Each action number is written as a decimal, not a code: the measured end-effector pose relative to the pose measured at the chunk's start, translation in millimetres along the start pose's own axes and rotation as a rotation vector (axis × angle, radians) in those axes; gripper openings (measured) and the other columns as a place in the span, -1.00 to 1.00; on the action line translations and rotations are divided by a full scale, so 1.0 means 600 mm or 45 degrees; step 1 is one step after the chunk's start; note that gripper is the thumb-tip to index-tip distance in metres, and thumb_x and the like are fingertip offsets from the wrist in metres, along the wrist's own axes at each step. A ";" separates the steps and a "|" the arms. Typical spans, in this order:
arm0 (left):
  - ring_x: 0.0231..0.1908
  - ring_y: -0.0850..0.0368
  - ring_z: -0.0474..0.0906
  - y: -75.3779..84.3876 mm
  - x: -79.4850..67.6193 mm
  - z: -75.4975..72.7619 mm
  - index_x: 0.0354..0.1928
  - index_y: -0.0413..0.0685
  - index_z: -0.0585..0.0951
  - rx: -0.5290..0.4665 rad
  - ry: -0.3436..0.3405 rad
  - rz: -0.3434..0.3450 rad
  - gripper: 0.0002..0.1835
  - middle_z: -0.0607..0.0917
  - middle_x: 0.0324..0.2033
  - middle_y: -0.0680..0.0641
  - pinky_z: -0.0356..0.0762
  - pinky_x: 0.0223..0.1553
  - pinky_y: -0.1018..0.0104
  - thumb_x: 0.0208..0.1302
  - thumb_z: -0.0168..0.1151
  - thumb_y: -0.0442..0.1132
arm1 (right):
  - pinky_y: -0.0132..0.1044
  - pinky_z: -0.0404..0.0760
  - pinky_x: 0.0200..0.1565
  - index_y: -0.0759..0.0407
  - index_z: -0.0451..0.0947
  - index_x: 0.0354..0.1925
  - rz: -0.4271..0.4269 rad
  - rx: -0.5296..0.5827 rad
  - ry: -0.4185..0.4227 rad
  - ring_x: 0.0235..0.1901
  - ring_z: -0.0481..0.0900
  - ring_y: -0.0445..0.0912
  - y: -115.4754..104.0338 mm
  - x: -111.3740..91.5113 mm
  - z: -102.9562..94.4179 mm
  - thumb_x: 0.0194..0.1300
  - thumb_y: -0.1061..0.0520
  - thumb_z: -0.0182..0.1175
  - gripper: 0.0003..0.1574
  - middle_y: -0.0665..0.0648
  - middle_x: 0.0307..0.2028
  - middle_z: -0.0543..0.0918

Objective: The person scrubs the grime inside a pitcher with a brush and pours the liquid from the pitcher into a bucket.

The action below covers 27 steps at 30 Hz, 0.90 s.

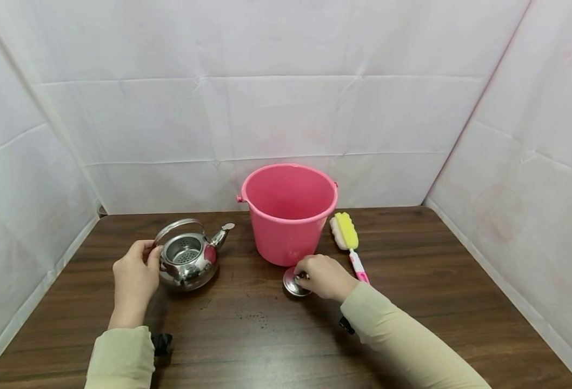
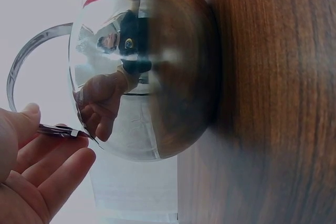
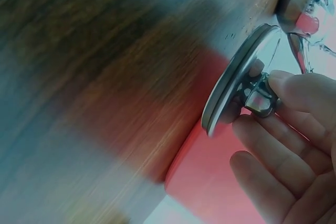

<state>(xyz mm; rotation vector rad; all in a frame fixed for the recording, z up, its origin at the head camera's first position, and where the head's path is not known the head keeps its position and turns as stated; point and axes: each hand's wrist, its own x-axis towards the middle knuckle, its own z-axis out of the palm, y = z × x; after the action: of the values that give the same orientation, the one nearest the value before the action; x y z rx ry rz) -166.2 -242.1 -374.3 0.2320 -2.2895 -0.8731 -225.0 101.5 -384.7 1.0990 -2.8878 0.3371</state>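
Note:
A shiny steel teapot [image 1: 188,267] stands on the left of the table, its top uncovered and a perforated strainer [image 1: 184,251] inside. My left hand [image 1: 137,273] pinches the rear end of its arched handle [image 2: 32,45] between thumb and fingers; the spout points right, away from that hand. In front of the bucket, my right hand [image 1: 326,276] holds the round steel lid [image 1: 293,283] by its knob [image 3: 260,98]. The lid is tilted in the right wrist view, and whether its rim touches the table I cannot tell.
A pink bucket [image 1: 288,237] stands at the back middle, just behind the lid. To its right lies a yellow and white sponge brush [image 1: 346,231] with a pink and white handle. Dark specks or drops dot the wooden table [image 1: 237,346]. White sheeting [image 1: 276,119] encloses the back and sides.

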 end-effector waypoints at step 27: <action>-0.27 -0.26 0.62 -0.006 0.001 0.004 -0.11 -0.39 0.55 -0.020 0.023 -0.004 -0.78 0.68 -0.25 -0.38 0.52 -0.25 -0.10 0.29 0.17 -0.35 | -0.30 0.54 -0.33 0.06 0.68 -0.34 0.113 0.009 -0.072 -0.38 0.55 -0.20 0.020 0.000 0.010 0.09 0.16 0.34 -0.91 -0.08 -0.40 0.67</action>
<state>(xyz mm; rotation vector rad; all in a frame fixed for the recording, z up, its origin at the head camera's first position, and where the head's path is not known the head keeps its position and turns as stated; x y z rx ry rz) -168.6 -243.8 -377.8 0.2355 -2.2649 -0.8870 -232.4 108.9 -393.1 0.9990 -2.9935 0.3248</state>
